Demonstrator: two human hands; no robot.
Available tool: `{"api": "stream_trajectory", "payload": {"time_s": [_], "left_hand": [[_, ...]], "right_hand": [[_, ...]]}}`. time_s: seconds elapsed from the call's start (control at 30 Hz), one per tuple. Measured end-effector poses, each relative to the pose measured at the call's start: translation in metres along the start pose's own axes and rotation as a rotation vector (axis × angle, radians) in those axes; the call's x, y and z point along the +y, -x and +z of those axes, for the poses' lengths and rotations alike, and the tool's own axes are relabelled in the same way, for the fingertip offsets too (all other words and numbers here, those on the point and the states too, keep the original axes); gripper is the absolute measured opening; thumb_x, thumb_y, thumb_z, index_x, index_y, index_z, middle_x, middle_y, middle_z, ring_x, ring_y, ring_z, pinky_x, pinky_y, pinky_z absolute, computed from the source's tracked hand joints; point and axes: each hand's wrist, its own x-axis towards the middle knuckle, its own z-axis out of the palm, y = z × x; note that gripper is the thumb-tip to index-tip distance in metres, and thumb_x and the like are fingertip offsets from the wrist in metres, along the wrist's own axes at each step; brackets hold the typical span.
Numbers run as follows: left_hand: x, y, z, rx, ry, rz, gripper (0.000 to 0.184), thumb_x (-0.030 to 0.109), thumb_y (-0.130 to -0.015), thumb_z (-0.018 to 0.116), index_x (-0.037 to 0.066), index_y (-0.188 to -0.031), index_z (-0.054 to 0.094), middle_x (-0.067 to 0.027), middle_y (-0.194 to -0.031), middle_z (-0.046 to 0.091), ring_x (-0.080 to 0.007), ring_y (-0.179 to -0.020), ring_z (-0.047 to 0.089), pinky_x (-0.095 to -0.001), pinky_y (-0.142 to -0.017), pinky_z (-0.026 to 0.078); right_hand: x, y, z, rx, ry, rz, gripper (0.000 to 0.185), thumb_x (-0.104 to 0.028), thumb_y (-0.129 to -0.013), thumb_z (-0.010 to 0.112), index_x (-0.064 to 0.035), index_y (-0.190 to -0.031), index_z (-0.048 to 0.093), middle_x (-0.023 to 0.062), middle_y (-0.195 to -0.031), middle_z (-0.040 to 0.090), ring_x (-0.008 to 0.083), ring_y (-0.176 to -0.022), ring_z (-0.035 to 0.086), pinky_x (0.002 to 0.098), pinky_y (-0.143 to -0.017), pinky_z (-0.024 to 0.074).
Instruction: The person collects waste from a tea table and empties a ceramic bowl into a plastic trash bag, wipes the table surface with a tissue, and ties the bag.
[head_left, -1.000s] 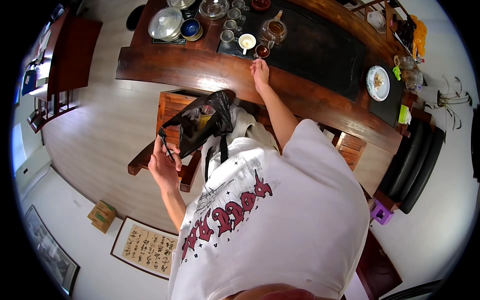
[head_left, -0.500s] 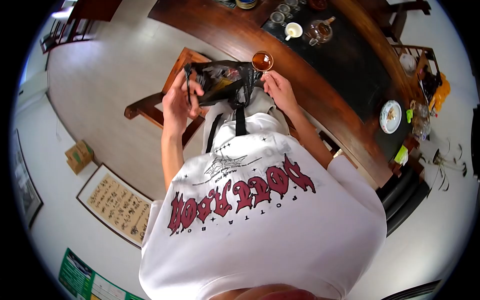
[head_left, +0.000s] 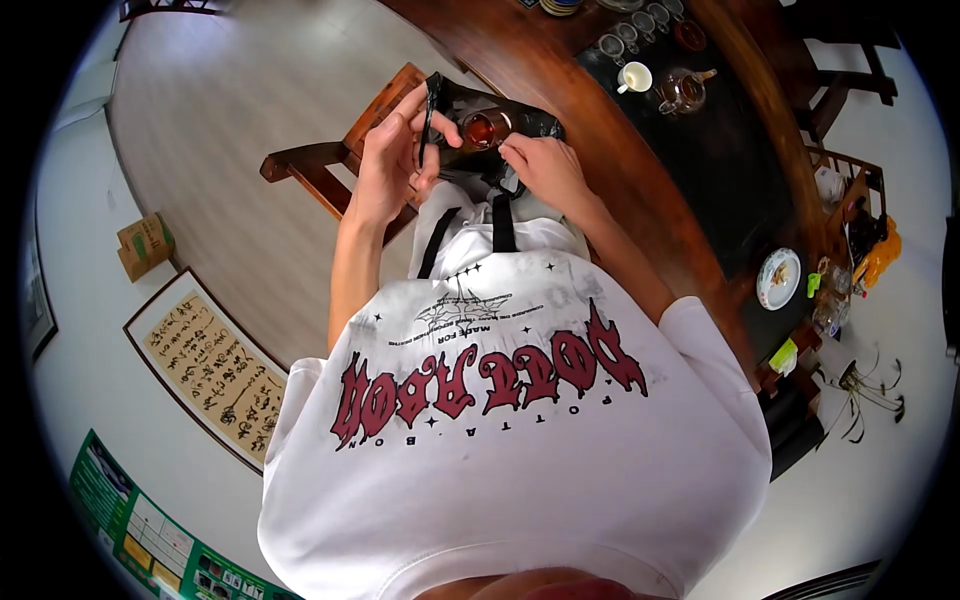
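My left hand grips the left rim of a black plastic bag, its fingers curled round the gathered film. A small clear glass cup with reddish-brown liquid is held by its handle in my right hand. The cup is over the bag's mouth, between my hands, and looks tilted toward the left. Most of the bag's contents are hidden by the cup and my fingers.
On the wooden table a black mat holds a white cup, a glass teapot and several small glasses. A white plate sits farther right. A wooden chair stands beyond the bag, left of the table.
My right hand has moved the glass cup left, from beside the bag to over its mouth. My left hand keeps its hold on the bag's rim. The camera view has shifted.
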Motion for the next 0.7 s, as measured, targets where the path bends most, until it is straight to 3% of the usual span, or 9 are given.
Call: {"api": "stream_trajectory", "payload": {"time_s": [0.1,0.23,0.3,0.33,0.63,0.7], "left_hand": [[0.001,0.001,-0.001,-0.013,0.008,0.016,0.088,0.058,-0.095,0.042,-0.004,-0.155,0.026,-0.0114,-0.098,0.062,-0.0084,-0.049,0.046,-0.0224,-0.039,0.040],[0.004,0.004,-0.001,0.003,-0.002,0.014,0.088,0.058,-0.095,0.041,-0.005,-0.155,0.025,-0.0108,-0.098,0.062,-0.0085,-0.051,0.047,-0.0211,-0.042,0.040],[0.007,0.005,0.005,0.048,-0.055,-0.015,0.097,0.068,-0.089,0.040,-0.004,-0.153,0.031,-0.0108,-0.097,0.062,-0.0092,-0.050,0.042,-0.0211,-0.047,0.036],[0.008,0.006,0.007,0.068,-0.080,-0.030,0.101,0.073,-0.086,0.040,-0.004,-0.152,0.033,-0.0108,-0.097,0.061,-0.0096,-0.050,0.040,-0.0210,-0.049,0.034],[0.001,0.016,0.007,0.068,-0.032,-0.009,0.101,0.073,-0.086,0.040,-0.005,-0.150,0.035,-0.0098,-0.096,0.062,-0.0087,-0.050,0.039,-0.0202,-0.049,0.033],[-0.003,0.015,0.002,0.044,0.026,0.020,0.096,0.067,-0.090,0.039,-0.004,-0.154,0.028,-0.0112,-0.098,0.061,-0.0094,-0.050,0.042,-0.0207,-0.043,0.035]], "right_hand": [[-0.007,-0.008,0.004,-0.028,0.287,-0.105,0.018,-0.021,-0.094,0.060,-0.0074,-0.085,0.066,0.0129,-0.074,0.071,0.0304,-0.071,0.071,0.0412,-0.064,0.0538],[-0.005,-0.015,0.015,-0.008,0.598,-0.301,0.007,-0.014,-0.084,0.063,-0.0084,-0.086,0.066,0.0098,-0.077,0.071,0.0241,-0.071,0.072,0.0349,-0.065,0.0536],[-0.007,-0.016,0.012,-0.043,0.666,-0.307,0.011,-0.009,-0.081,0.062,-0.0067,-0.091,0.065,0.0076,-0.082,0.071,0.0226,-0.074,0.072,0.0341,-0.066,0.0533],[-0.006,-0.016,0.011,-0.025,0.677,-0.330,0.012,-0.009,-0.081,0.062,-0.0067,-0.092,0.065,0.0072,-0.082,0.071,0.0217,-0.074,0.072,0.0333,-0.067,0.0532],[0.021,-0.014,0.009,0.267,0.623,-0.565,0.020,-0.011,-0.084,0.062,-0.0056,-0.103,0.064,0.0010,-0.075,0.065,0.0141,-0.068,0.068,0.0270,-0.067,0.0494],[0.024,-0.014,0.012,0.338,0.548,-0.620,0.022,-0.011,-0.084,0.062,-0.0051,-0.105,0.064,0.0002,-0.073,0.063,0.0134,-0.067,0.066,0.0271,-0.065,0.0484]]}}
